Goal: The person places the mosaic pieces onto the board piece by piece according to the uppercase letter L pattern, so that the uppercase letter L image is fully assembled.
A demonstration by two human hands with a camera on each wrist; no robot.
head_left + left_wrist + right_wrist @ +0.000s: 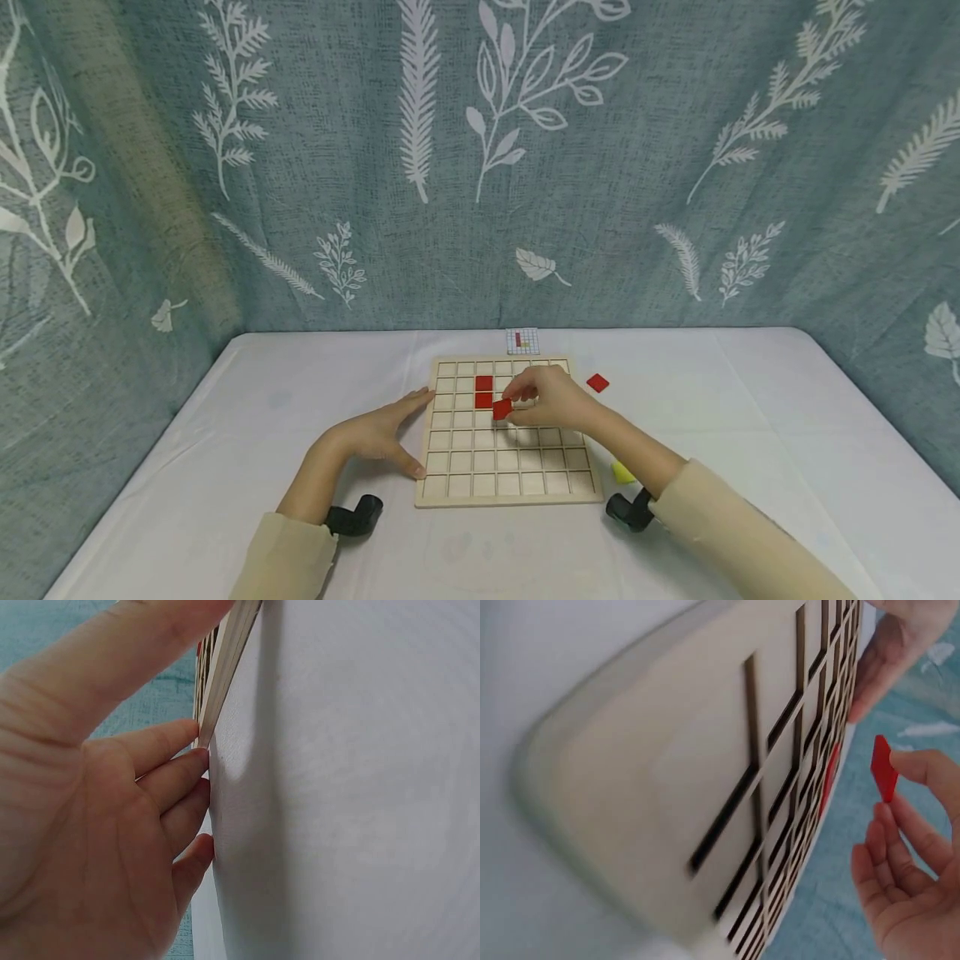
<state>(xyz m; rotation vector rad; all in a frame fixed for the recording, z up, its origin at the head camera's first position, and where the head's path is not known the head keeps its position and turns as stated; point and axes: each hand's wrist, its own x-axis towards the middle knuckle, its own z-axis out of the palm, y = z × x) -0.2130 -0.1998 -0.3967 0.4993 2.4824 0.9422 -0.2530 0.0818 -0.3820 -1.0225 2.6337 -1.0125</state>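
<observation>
A wooden grid board (461, 483) lies flat on the table, and two red square tiles (483, 392) sit in its squares, one above the other. My right hand (551, 398) pinches another red tile (502, 409) between thumb and fingers, just over the board and down to the right of that pair. In the right wrist view this pinched tile (883, 768) shows tilted, apart from the board. My left hand (382, 432) touches the board's left edge with its thumb and fingers spread straight. From the left wrist, straight fingertips (196, 761) meet the board's side.
Right of the board lie a loose red tile (597, 383) and a yellow tile (622, 472), the latter partly hidden by the right forearm. Behind the board is a small card (522, 341) with a coloured grid pattern. A patterned curtain (450, 250) hangs behind the white-covered table (750, 433).
</observation>
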